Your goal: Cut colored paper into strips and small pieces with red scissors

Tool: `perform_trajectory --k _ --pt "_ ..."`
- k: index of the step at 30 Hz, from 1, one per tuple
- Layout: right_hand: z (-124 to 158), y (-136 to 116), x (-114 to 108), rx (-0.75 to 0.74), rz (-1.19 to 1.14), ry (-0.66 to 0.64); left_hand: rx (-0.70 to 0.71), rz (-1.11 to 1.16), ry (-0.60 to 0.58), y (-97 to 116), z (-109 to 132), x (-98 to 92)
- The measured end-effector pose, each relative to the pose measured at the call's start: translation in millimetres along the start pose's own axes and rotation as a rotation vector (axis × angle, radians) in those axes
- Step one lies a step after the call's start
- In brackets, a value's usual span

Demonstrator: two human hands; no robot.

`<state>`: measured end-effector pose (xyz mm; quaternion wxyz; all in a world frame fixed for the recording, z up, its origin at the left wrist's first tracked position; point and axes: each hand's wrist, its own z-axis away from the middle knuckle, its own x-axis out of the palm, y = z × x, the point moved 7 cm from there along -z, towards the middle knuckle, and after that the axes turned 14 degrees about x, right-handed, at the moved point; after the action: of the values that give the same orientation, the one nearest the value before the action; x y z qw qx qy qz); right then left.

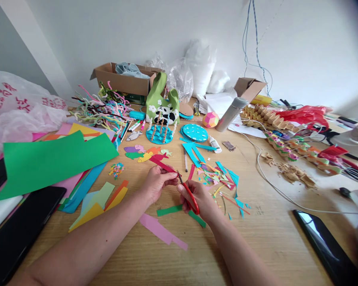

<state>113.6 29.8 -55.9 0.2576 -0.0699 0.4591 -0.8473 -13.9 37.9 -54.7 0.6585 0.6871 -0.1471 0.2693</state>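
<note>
My left hand [155, 184] pinches a strip of red paper [164, 165] over the middle of the table. My right hand [201, 198] is wrapped round the red-handled scissors [192, 199], whose blades meet the strip's right end. Below the hands lie a green paper strip [168, 210] and a pink paper strip [163, 229]. Just beyond them, several coloured paper fish [146, 155] overlap one another. Thin paper scraps [216, 174] are scattered to the right of my hands.
Coloured paper sheets [56, 159] are piled at the left. Behind stand a panda bag [164, 105], blue discs [195, 133], a glue bottle [214, 144] and a grey flask [232, 114]. A white cable [274, 190] crosses the right side near a phone [319, 242].
</note>
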Motion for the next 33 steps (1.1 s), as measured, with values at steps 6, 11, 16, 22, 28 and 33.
perform_trajectory --k 6,11,16,22,28,33 --pt "1.0 -0.4 -0.3 0.003 0.006 0.002 -0.003 -0.001 0.003 -0.2 -0.4 -0.8" --pt "1.8 -1.0 -0.5 -0.005 -0.016 0.002 -0.01 -0.003 -0.029 -0.9 0.2 1.1" --pt "1.8 -0.7 -0.4 0.004 -0.025 0.003 -0.033 -0.001 -0.021 -2.8 0.2 1.1" --pt "0.5 -0.1 -0.5 -0.004 -0.025 -0.002 -0.04 -0.001 -0.016 -2.9 -0.4 0.8" --pt "-0.3 1.3 -0.6 -0.001 -0.022 -0.001 -0.037 -0.014 -0.018 -2.8 -0.5 -0.5" --pt "-0.5 1.3 -0.4 -0.001 -0.022 -0.009 -0.044 -0.016 -0.017 -2.5 0.5 0.6"
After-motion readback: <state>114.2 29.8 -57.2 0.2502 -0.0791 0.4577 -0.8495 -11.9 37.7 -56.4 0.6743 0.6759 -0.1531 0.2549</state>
